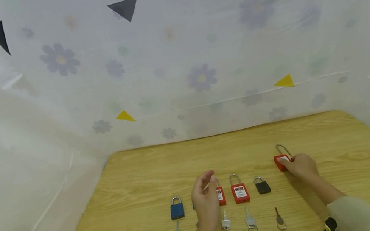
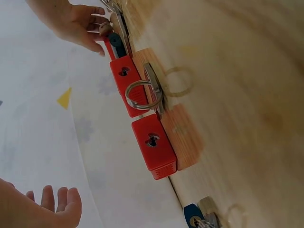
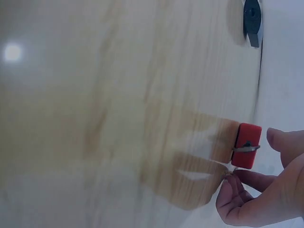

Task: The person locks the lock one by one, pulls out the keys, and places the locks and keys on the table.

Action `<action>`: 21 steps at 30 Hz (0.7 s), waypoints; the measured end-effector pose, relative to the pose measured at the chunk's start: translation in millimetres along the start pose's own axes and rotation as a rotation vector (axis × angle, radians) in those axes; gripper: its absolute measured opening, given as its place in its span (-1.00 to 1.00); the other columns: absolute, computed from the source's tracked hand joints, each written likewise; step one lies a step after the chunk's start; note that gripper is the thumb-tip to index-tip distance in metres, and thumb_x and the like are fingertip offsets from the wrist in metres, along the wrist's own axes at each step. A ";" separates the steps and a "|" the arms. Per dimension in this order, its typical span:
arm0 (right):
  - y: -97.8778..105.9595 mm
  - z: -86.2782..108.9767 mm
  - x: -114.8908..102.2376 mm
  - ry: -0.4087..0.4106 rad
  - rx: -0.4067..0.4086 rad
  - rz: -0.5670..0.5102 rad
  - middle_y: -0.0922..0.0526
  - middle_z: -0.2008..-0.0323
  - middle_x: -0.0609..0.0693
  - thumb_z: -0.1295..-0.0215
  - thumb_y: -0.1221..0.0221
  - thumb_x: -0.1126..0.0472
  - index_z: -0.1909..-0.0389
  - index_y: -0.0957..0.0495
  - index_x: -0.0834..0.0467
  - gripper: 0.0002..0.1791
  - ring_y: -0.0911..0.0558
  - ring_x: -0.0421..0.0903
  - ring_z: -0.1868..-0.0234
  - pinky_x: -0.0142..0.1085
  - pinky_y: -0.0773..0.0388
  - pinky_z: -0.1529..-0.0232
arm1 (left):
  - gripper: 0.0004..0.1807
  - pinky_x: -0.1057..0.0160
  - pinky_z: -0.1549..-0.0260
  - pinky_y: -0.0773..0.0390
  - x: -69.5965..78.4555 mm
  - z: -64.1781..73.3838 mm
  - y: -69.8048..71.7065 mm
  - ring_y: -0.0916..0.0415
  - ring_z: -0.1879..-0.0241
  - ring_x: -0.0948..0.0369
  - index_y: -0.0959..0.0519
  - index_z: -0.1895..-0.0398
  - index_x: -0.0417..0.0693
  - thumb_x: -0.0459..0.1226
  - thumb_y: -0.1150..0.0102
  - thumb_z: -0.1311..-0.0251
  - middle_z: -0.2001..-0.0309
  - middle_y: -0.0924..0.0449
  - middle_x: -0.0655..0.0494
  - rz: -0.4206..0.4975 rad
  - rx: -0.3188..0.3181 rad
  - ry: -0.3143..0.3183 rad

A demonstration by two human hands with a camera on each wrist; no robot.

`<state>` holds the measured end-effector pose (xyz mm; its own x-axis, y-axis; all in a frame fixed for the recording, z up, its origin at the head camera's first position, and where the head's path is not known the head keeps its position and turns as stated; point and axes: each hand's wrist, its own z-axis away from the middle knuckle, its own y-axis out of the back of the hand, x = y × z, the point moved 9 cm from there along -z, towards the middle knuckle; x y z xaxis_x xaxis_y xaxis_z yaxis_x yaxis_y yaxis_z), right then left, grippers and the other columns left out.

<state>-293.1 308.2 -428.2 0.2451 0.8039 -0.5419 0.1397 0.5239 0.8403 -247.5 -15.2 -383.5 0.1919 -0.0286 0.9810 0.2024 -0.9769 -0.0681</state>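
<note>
My right hand (image 1: pixel 302 167) is at the red padlock (image 1: pixel 279 165) on the far right, thumb over its label and fingers along its side. That padlock's long shackle stands up. In the right wrist view a flat metal piece crosses the keyhole face of the red padlock (image 3: pixel 247 137), and the curled fingers of my right hand (image 3: pixel 256 190) meet at its lower edge. My left hand (image 1: pixel 205 200) hovers with loose fingers over the row, holding nothing. It partly hides a red padlock (image 1: pixel 221 196) and a blue one behind it. Beside it lies another red padlock (image 1: pixel 240 193).
A blue padlock (image 1: pixel 177 210) lies at the row's left end, a black padlock (image 1: pixel 262 186) toward the right. Several keys lie in front, among them a ringed key (image 1: pixel 250 221) and a dark key (image 1: pixel 279 219). A patterned white sheet (image 1: pixel 169 94) rises behind the wooden table (image 1: pixel 142 166).
</note>
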 end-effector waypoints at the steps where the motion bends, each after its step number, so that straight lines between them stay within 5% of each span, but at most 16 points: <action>1: -0.9 -0.6 -0.8 0.000 0.009 0.005 -0.55 0.55 0.24 -0.25 -0.07 0.04 0.49 -0.50 0.46 -0.53 -0.43 -0.01 0.54 -0.31 -0.32 0.57 | -0.82 0.44 0.18 -0.52 0.1 0.1 0.2 -0.52 0.08 0.13 -0.56 0.14 -0.14 -0.33 -0.06 -0.23 0.10 -0.61 0.04 -0.005 -0.001 0.003; 4: -1.9 -1.9 -4.2 -0.005 0.027 0.017 -0.50 0.61 0.15 -0.19 -0.11 0.05 0.60 -0.44 0.35 -0.59 -0.39 -0.04 0.57 -0.34 -0.27 0.60 | -0.82 0.44 0.18 -0.52 -0.1 0.2 0.7 -0.52 0.08 0.14 -0.55 0.13 -0.16 -0.34 -0.06 -0.23 0.10 -0.60 0.02 -0.014 -0.003 0.007; 10: -3.1 -3.5 -6.1 -0.044 0.028 -0.016 -0.55 0.48 0.29 -0.15 -0.15 0.07 0.43 -0.45 0.47 -0.56 -0.46 0.03 0.49 -0.32 -0.32 0.58 | -0.82 0.45 0.21 -0.52 -4.2 -1.0 1.9 -0.51 0.08 0.15 -0.55 0.12 -0.16 -0.34 -0.06 -0.23 0.09 -0.60 0.02 -0.028 -0.005 0.029; 17: -13.7 -2.7 6.6 -0.138 -0.057 -0.296 -0.52 0.47 0.30 -0.10 -0.21 0.19 0.18 -0.37 0.66 -0.45 -0.39 -0.09 0.59 -0.34 -0.36 0.62 | -0.82 0.43 0.20 -0.50 -4.5 -0.3 -0.1 -0.47 0.07 0.18 -0.55 0.13 -0.14 -0.33 -0.06 -0.24 0.10 -0.60 0.05 -0.046 -0.014 0.039; 21: -14.5 1.4 10.0 -0.157 -0.123 -0.377 -0.45 0.19 0.48 -0.18 -0.16 0.18 -0.05 -0.20 0.68 -0.33 -0.46 -0.05 0.41 -0.38 -0.44 0.52 | -0.83 0.39 0.20 -0.47 -5.6 1.2 -3.3 -0.46 0.09 0.20 -0.56 0.15 -0.13 -0.34 -0.06 -0.23 0.12 -0.60 0.07 -0.040 -0.022 0.053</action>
<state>-291.3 308.2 -445.8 0.3437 0.5020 -0.7936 0.1339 0.8103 0.5705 -248.1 -11.6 -389.0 0.1332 0.0001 0.9911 0.1872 -0.9820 -0.0251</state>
